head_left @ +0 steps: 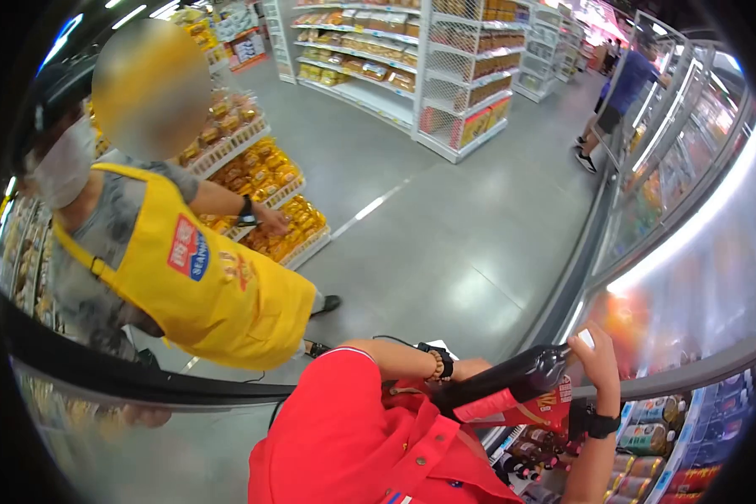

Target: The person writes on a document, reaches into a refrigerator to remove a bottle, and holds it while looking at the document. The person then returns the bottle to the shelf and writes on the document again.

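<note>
I hold a dark glass bottle [512, 382] with a red label, lying almost level in front of my red shirt. My right hand [598, 361], a black watch on its wrist, grips the bottle's neck end close to the cooler shelf edge. My left hand [470, 370], with a bead bracelet and a dark band on its wrist, is at the bottle's base and mostly hidden behind it. Below the bottle, a shelf holds more dark bottles [533, 454] and cans [647, 437].
A person in a yellow apron [202, 286] and a face mask stands at the left beside a low display of yellow packets [286, 218]. Glass cooler doors [689, 193] run along the right. A person in a blue shirt [626, 84] stands at the far coolers. Shelving [445, 76] lines the back.
</note>
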Demonstrator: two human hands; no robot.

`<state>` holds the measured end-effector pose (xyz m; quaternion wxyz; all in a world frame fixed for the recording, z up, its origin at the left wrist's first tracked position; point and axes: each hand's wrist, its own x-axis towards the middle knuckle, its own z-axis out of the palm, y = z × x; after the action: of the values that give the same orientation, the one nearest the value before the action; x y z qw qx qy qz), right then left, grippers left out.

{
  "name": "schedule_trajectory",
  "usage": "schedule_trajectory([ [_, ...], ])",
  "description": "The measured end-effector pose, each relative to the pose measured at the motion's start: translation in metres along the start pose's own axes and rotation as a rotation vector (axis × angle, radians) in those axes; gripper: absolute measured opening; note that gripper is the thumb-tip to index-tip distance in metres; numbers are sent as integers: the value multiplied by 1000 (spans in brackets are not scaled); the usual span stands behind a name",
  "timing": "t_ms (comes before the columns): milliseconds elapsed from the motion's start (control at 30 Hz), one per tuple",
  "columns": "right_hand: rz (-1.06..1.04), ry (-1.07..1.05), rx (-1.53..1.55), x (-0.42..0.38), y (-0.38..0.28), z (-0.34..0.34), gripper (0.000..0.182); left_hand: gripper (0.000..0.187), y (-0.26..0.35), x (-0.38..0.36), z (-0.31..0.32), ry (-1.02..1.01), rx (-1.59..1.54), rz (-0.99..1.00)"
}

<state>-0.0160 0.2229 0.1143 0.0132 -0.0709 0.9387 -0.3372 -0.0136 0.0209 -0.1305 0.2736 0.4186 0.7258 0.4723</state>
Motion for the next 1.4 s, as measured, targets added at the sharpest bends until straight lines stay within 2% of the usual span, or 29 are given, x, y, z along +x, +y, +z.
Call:
schedule_trajectory([
  [33,-53,-31,145,-11,-8,0,31,39,7,-7,1,11,62,-9],
  [133,-343,-89,113,-26,-28,-18,35,32,-8,1,5,-24,-34,-70],
  [167,-478,-104,-6,-39,-50,-24,38,29,-4,-7,4,-36,-199,-28],
  [200,-609,-111,-126,-53,-73,-28,41,25,-23,-2,17,-7,-454,-88],
  [267,-826,-189,-272,-76,-103,-36,41,23,20,-4,3,-91,68,31],
  [300,-819,-170,-232,-84,-96,-30,41,24,53,-18,-8,-69,18,75],
  [333,-757,-253,-164,-83,-91,-32,43,24,49,-21,-14,-86,52,53],
  [400,-631,-167,68,-78,-79,-33,43,25,38,-22,-15,-148,104,14],
  [433,-517,-39,180,-78,-67,-29,48,20,31,-34,-13,-61,52,33],
  [467,-293,-25,291,-77,-68,-25,51,16,24,-45,-11,25,1,57],
  [500,-314,72,380,-75,-52,-10,47,12,26,-58,-12,109,-48,85],
  [533,-252,71,576,-78,-33,5,43,14,28,-71,-9,134,162,92],
  [567,132,-23,938,-86,-33,15,42,19,45,-79,-15,103,131,-23],
  [600,142,-100,870,-86,-15,27,41,25,61,-87,-20,75,104,-141],
  [633,145,32,924,-87,-12,42,41,32,77,-95,-25,48,81,-258],
  [667,125,158,969,-90,-12,54,41,29,87,-101,-24,81,225,-221],
  [700,167,179,1062,-99,-6,59,39,32,92,-106,-16,110,203,-172],
  [733,189,185,1160,-92,2,56,38,36,105,-100,-18,97,291,-266],
  [767,185,176,1273,-90,7,63,37,38,103,-101,-17,91,296,-257],
  [867,216,218,1540,-94,5,71,42,41,108,-104,-14,101,302,-225],
  [1100,11,199,1583,-99,4,79,51,42,119,-112,-21,35,383,-202],
  [1200,22,143,1611,-96,3,81,51,41,112,-117,-21,42,421,-189],
  [1400,136,171,1666,-92,10,87,43,41,93,-122,-13,78,406,-200],
])
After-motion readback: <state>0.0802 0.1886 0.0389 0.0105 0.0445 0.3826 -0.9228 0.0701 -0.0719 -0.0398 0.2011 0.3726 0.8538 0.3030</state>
